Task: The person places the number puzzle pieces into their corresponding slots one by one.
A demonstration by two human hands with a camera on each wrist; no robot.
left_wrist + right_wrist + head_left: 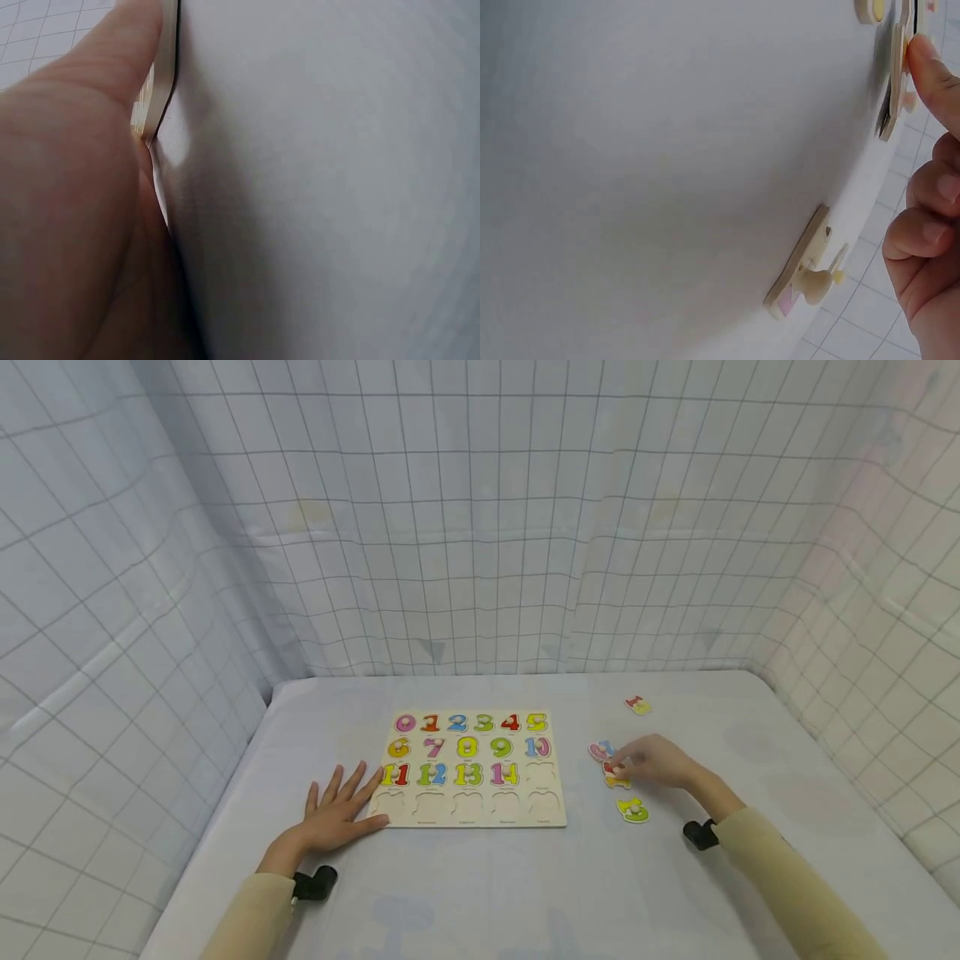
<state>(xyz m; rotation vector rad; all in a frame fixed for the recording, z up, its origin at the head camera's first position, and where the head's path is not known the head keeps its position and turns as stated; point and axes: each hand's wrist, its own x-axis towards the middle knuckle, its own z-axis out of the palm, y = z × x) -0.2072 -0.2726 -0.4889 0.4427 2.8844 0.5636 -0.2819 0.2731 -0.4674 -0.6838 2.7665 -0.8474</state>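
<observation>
- Pinching: right hand [654,762] has its fingertips [922,56] closed on the red-and-yellow number piece [617,775], at its peg as far as the head view shows; the remaining fingers curl loosely beside it. The right wrist view shows a fingertip against a thin piece seen edge-on.
- Held piece lies directly under the fingers, flat on the table [480,893], toward its right edge. Its long axis is not clear from these views.
- Loose neighbours: pink number piece [600,749] just beyond the fingers, toward the far edge; green-and-yellow number piece [633,810] just nearer the front edge; small red-and-yellow piece [638,705] well apart, toward the far right corner.
- Puzzle board [472,768] lies left of the right hand, near the table's middle. Empty recesses: the last slot of the third row [541,771] and the whole front row.
- Right hand is the nearer hand to all loose pieces.
- Left hand [339,806] lies flat, fingers spread and straight, fingertips on the board's front-left corner; it grips nothing. Left wrist view shows the board's thin pale edge [159,82] against the hand.
- Materials: board and pieces look like flat, thin wood with painted glossy faces and small knob pegs [819,279]; table cover is smooth, matte, pale grey.
</observation>
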